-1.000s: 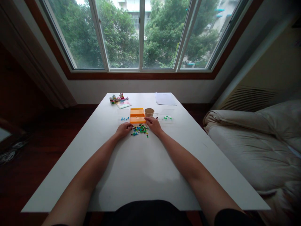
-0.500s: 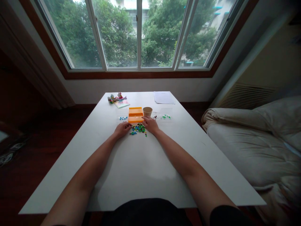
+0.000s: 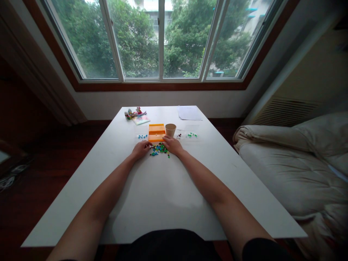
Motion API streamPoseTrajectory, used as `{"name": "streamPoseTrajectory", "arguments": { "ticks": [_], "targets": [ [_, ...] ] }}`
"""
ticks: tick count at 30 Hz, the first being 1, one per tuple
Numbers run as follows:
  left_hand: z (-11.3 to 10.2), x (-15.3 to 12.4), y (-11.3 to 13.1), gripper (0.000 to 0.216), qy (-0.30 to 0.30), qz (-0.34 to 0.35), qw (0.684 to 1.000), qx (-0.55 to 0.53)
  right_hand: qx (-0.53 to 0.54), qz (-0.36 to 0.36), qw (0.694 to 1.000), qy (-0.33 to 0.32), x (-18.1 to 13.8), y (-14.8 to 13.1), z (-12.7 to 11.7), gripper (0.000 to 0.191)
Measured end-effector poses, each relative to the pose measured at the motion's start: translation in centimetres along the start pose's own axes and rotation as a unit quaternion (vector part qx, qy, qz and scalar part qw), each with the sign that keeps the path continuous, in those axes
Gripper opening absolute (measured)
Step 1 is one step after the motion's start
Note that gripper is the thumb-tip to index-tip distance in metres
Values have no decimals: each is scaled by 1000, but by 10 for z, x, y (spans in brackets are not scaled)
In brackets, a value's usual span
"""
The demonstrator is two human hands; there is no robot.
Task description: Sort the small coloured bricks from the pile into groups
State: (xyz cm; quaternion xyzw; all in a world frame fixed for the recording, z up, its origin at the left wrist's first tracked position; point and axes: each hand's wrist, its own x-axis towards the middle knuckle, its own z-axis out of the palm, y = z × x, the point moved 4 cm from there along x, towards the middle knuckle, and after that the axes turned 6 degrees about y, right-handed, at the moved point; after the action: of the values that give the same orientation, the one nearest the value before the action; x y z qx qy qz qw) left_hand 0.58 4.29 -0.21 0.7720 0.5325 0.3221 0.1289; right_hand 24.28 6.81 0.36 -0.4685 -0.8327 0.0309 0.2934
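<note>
On the white table (image 3: 163,195), my left hand (image 3: 140,149) and right hand (image 3: 172,145) are resting, grips unclear, flanking a pile of small coloured plastic beads (image 3: 160,149).

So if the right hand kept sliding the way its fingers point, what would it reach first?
Probably the orange plastic tray: the right hand lies flat on the white table, its fingertips aimed up-left beside the pile of small coloured bricks. The gap looks tiny, though depth is hard to judge.
</note>
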Motion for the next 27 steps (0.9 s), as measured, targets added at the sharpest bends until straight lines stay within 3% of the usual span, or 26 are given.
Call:
{"name": "streamPoseTrajectory", "arguments": {
  "ticks": [9, 17, 27],
  "targets": [
    [-3, -1, 7, 23, 2, 9, 1000, 3, 88, 23, 994, 63, -7, 11, -9, 27],
    [-4, -5, 26, 22, -22, 65, 998, -7, 110, 26, 990, 80, -8, 11, -13, 20],
    [-1, -6, 25, 20, -39, 75, 996, -19, 116, 22, 989, 85, -8, 10, -14, 19]
  ]
}}
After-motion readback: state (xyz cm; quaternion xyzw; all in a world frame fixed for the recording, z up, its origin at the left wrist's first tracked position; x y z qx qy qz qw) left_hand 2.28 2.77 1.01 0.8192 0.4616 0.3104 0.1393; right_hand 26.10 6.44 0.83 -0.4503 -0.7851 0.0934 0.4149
